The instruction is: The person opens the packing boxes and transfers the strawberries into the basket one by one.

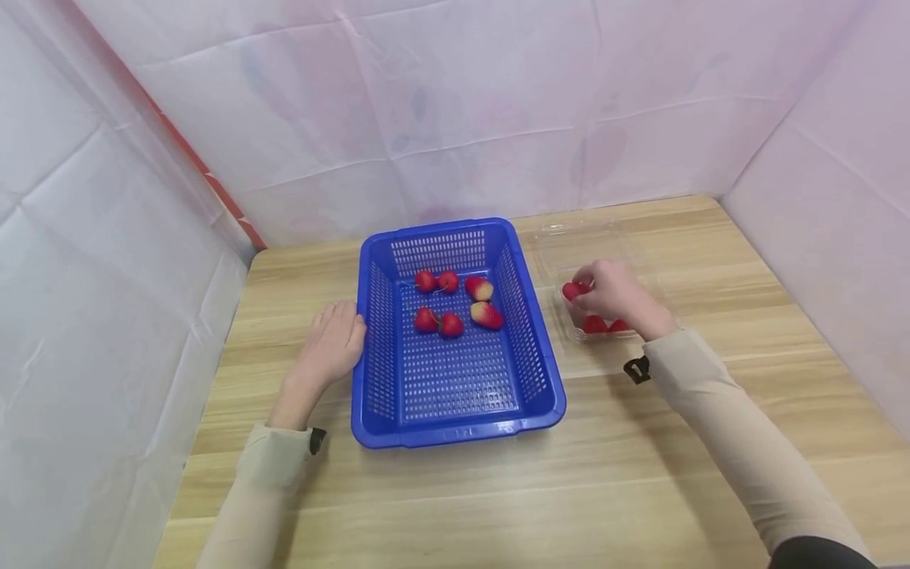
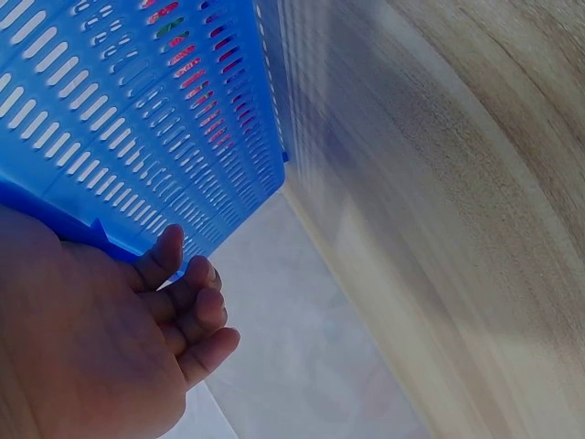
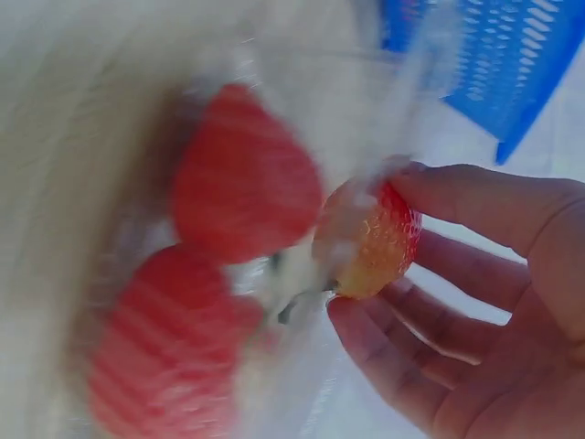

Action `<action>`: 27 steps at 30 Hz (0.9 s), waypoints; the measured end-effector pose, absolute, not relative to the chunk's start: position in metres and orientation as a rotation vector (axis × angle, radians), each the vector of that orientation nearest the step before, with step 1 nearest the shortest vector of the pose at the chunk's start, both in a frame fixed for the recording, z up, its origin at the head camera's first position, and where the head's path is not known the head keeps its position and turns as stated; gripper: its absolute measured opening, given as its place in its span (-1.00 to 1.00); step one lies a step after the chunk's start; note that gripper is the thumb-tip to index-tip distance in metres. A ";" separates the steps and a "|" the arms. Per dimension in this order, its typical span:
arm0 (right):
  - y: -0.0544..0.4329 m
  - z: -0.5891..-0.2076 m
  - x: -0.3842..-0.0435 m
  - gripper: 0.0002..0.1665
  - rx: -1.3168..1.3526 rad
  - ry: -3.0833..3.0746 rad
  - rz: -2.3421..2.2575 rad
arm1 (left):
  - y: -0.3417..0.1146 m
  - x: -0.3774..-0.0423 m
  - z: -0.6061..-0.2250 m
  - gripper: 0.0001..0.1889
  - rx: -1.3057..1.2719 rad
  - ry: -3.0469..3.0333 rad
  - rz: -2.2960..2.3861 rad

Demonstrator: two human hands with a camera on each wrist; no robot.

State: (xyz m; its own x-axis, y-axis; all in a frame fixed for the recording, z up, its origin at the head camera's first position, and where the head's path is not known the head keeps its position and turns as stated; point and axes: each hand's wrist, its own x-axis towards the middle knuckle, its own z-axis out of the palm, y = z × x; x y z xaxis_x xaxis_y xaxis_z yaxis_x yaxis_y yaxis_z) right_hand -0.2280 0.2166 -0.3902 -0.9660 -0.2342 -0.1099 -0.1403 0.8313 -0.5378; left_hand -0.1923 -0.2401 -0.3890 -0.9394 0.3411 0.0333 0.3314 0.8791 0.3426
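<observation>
A blue plastic basket (image 1: 455, 434) stands mid-table. My left hand (image 1: 330, 340) is at its left rim, thumb over the edge; in the left wrist view the loosely curled fingers (image 2: 196, 315) lie against its outer side. On the right, my right hand (image 1: 617, 294) reaches into a clear plastic box (image 1: 579, 336) with its lid (image 1: 574, 229) folded back. Thumb and fingers pinch a red strawberry with a yellowish end (image 3: 370, 238). Beside it in the right wrist view, blurred red fruit (image 3: 245, 178) lies behind clear plastic.
Inside the basket lie two pairs of red cherries, one far (image 1: 425, 280) and one nearer (image 1: 451, 325), and two strawberries with pale ends (image 1: 486, 315). The wooden tabletop (image 1: 498, 506) is bordered by pale sheet walls (image 1: 469, 111) at the back and both sides.
</observation>
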 end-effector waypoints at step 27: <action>0.124 -0.298 -0.208 -0.78 -0.423 2.846 -0.898 | -0.240 -0.193 -0.386 -0.71 0.543 3.020 0.540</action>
